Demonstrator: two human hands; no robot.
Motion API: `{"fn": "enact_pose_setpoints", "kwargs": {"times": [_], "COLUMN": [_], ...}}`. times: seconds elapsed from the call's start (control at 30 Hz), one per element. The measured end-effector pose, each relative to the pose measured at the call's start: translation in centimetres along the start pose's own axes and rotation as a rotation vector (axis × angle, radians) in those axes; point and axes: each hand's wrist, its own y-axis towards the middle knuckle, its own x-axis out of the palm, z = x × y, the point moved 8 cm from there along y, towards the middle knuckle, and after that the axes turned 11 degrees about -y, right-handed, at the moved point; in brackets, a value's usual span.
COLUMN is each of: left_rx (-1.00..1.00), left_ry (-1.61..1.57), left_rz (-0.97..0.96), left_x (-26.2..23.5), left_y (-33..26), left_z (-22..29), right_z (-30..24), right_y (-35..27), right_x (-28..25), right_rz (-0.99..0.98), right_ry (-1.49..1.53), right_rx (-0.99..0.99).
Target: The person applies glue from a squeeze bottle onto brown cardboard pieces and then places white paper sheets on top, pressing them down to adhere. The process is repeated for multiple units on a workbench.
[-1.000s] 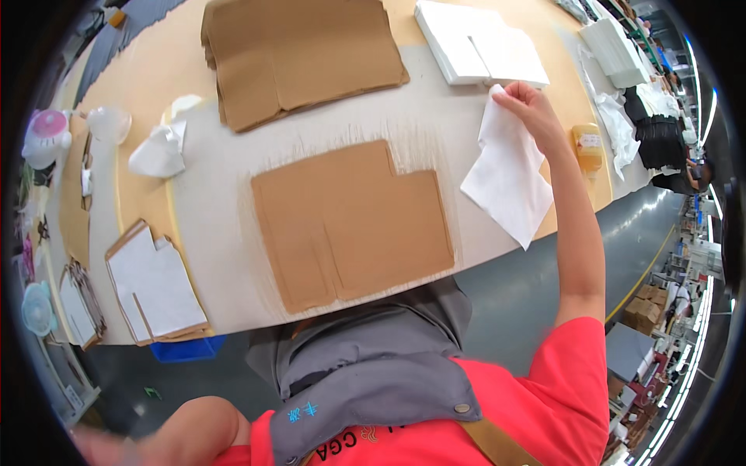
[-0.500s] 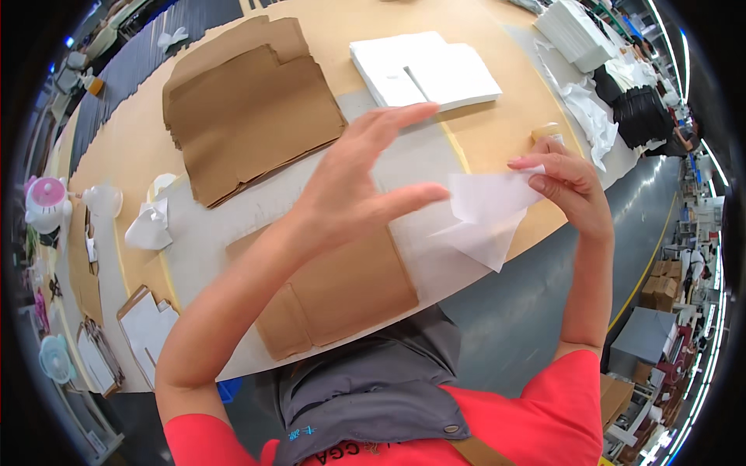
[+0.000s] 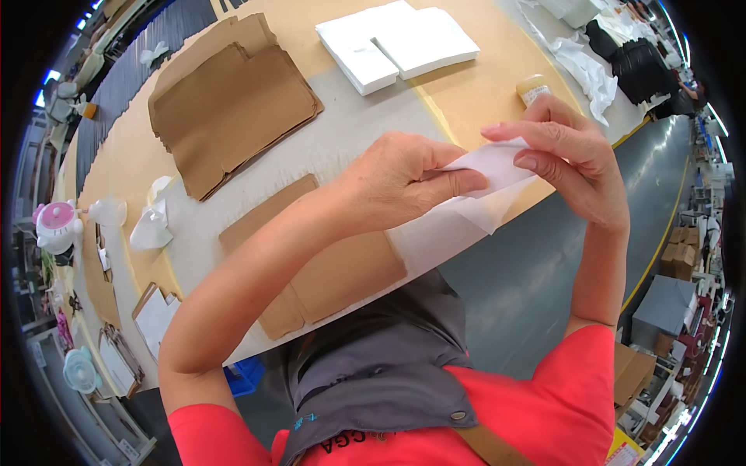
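Note:
A thin, translucent white sheet (image 3: 499, 161) is stretched between my two hands above the table's near right edge, its lower part hanging down. My left hand (image 3: 400, 177) pinches its left end between thumb and fingers. With thumb and fingertips closed, my right hand (image 3: 573, 159) grips the other end. Below my left forearm lies a flat brown panel (image 3: 353, 272) at the near edge, partly hidden by the arm. Farther back, a stack of cut brown sheets (image 3: 233, 116) lies left of a stack of notched white sheets (image 3: 420, 43).
A small yellowish jar (image 3: 533, 87) stands beyond my right hand. Crumpled white material (image 3: 584, 70) and a black bundle (image 3: 641, 70) lie at the far right. On the left are a crumpled white piece (image 3: 151, 225), clipboards (image 3: 155, 317) and a pink-and-white fan (image 3: 57, 225).
My left hand has moved right and closed from spread fingers onto the sheet's free end. My right hand has shifted slightly right, still holding the sheet. The view has shifted a little.

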Motion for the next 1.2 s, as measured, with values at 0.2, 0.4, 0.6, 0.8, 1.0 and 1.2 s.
{"fn": "enact_pose_setpoints", "kwargs": {"times": [0.2, 0.4, 0.6, 0.8, 1.0, 1.2], "left_rx": [0.142, 0.051, 0.096, 0.283, 0.243, -0.034], "left_ry": [0.079, 0.077, -0.104, -0.205, -0.278, -0.969], "left_rz": [0.133, 0.192, 0.315, 0.594, 0.763, 0.911], "left_x": [-0.6, -1.6, -3.2, -4.8, -6.7, -2.1], "left_y": [-3.4, -8.1, -13.8, -20.4, -27.1, -30.5], "left_z": [3.9, 6.1, 8.6, 10.4, 6.1, -7.8], "right_z": [-1.1, 3.3, 1.9, -3.3, -6.6, -7.4], "right_y": [-1.6, -7.8, -10.3, -2.8, -3.4, -5.1], "right_x": [-0.9, -2.4, 9.7, 16.7, 21.6, 21.1], "right_rz": [0.138, 0.648, 0.396, 0.272, -0.123, -0.093], "right_ry": [0.002, 0.384, 0.744, 1.104, 1.478, 0.943], "right_rx": [0.099, 0.2, 0.528, 0.441, 0.744, 0.8]}}
